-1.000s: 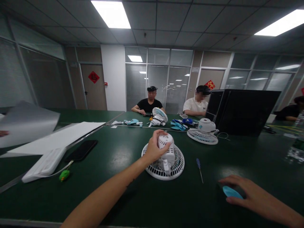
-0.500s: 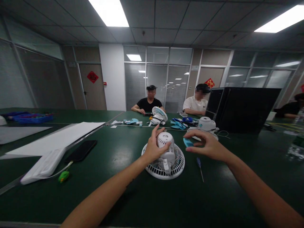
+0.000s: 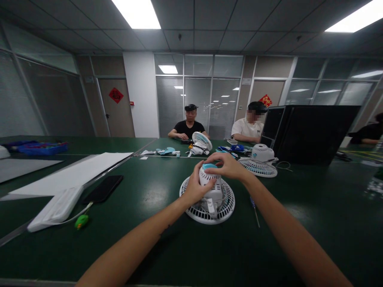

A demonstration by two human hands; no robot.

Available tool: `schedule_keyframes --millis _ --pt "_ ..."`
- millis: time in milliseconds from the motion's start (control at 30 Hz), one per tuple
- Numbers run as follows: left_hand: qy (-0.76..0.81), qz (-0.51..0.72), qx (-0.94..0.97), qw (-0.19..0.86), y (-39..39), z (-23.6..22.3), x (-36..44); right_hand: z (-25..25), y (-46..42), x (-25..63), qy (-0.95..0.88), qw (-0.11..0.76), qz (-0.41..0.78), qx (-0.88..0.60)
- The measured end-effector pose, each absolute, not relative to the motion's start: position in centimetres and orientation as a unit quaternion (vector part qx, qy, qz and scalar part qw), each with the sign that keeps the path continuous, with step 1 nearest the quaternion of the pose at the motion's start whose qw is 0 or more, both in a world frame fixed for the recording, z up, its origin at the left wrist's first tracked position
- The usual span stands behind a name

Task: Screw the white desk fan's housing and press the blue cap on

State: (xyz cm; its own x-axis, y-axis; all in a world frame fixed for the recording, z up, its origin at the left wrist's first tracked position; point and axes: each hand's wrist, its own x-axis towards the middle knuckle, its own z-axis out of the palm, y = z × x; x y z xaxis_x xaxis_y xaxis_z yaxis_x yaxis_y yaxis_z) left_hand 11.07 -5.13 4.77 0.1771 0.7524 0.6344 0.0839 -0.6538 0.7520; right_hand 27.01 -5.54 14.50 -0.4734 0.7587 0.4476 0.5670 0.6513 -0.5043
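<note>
A white fan [image 3: 212,195] lies grille-down on the green table in front of me, its motor housing pointing up. My left hand [image 3: 197,184] is wrapped round the left side of that housing. Between the thumb and fingers of my right hand [image 3: 226,165] is a round light-blue cap [image 3: 210,168], at the top of the housing. Whether the cap is seated or only resting there I cannot tell. A screwdriver [image 3: 255,211] with a blue handle lies to the right of the fan, partly behind my right forearm.
Farther back stand a second white fan [image 3: 261,159] and a tilted fan [image 3: 200,143], with blue parts [image 3: 167,151] nearby. A large black box [image 3: 314,133] stands at right. Left are a phone [image 3: 103,189], a power strip [image 3: 56,209] and white sheets [image 3: 74,173]. Two people sit opposite.
My right hand has moved left with the light-blue cap, from beside the fan to the top of its housing. My left hand keeps its hold on the housing.
</note>
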Motion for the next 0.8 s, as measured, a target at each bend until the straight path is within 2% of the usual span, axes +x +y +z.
schedule_keyframes --millis 800 --pt "0.283 0.569 0.713 0.297 -5.4 5.1 11.4 14.4 -4.8 28.4 -0.875 0.296 0.190 -0.334"
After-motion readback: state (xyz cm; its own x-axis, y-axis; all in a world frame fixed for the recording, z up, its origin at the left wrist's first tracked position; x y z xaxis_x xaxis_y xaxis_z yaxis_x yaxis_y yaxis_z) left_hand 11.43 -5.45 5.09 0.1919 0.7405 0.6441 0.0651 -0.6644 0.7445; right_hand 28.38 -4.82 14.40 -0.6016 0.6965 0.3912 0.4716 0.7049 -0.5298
